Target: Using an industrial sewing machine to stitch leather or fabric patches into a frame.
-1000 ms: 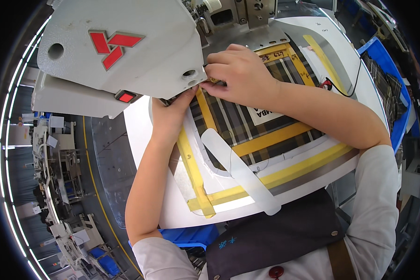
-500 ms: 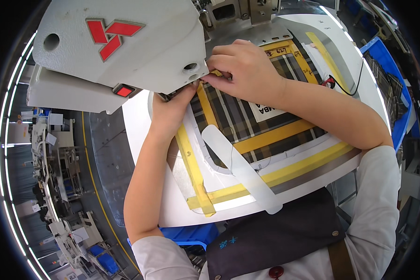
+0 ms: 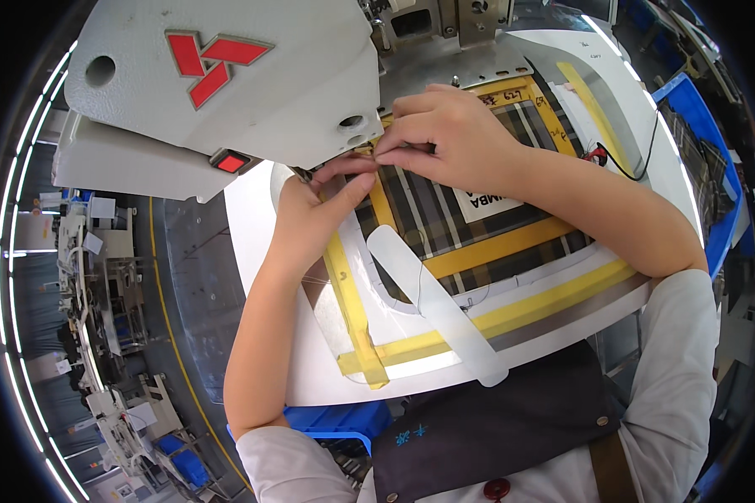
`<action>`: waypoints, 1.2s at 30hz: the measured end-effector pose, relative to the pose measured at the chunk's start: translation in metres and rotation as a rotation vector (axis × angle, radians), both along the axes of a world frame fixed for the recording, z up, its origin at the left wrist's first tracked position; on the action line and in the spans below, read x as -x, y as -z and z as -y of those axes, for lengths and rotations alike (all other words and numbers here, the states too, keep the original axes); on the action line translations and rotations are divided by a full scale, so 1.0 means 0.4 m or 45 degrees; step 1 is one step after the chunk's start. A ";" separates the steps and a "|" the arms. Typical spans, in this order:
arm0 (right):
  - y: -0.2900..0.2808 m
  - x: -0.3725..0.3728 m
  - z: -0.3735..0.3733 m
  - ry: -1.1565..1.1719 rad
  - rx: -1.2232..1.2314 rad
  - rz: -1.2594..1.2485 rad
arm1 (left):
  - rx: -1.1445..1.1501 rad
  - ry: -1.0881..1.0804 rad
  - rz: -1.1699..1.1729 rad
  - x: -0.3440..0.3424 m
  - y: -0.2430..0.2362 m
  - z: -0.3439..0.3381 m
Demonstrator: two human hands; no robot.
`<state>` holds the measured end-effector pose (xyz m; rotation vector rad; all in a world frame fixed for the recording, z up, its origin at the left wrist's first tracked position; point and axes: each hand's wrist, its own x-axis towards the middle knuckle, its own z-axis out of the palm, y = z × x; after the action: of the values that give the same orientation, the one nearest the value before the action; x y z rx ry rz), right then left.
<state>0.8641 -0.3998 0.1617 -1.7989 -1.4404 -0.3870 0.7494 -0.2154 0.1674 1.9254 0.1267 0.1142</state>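
Note:
Beneath the pale sewing machine head (image 3: 226,92), both of my hands meet at their fingertips. My right hand (image 3: 461,138) is pinched closed beside the machine's lower corner; what sits between its fingers is too small to make out. My left hand (image 3: 310,210) reaches in from the left, thumb and fingertips close together against the right fingertips. Some of its fingers are hidden under the machine head. Plaid fabric (image 3: 445,222) framed by orange-yellow strips (image 3: 495,247) lies under and beside my hands. A white printed label (image 3: 482,204) rests on it, partly covered by my right forearm.
A translucent rounded strip (image 3: 436,306) lies slantwise across the template's near edge. Yellow tape (image 3: 554,298) borders the white work surface (image 3: 310,369). Blue bins stand at the right (image 3: 721,184) and under the table (image 3: 340,423). A dark cable (image 3: 646,159) curves at the right.
My left fingers have come out from under the machine head toward the right fingertips, and the thumb has dropped lower. My right hand has shifted slightly down. The view has moved a little.

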 end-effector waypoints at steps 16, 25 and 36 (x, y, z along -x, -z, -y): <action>0.007 0.018 -0.004 -0.012 0.094 -0.028 | 0.263 -0.027 -0.005 -0.003 0.022 0.008; 0.003 0.010 0.011 0.023 0.166 -0.138 | 0.213 -0.015 -0.079 -0.020 0.025 0.030; 0.003 0.013 -0.009 0.064 -0.018 -0.074 | 0.231 -0.022 0.064 -0.011 0.029 0.020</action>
<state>0.8588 -0.3964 0.1604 -1.8232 -1.3513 -0.3664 0.7539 -0.2233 0.1558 1.7396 0.1161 0.1570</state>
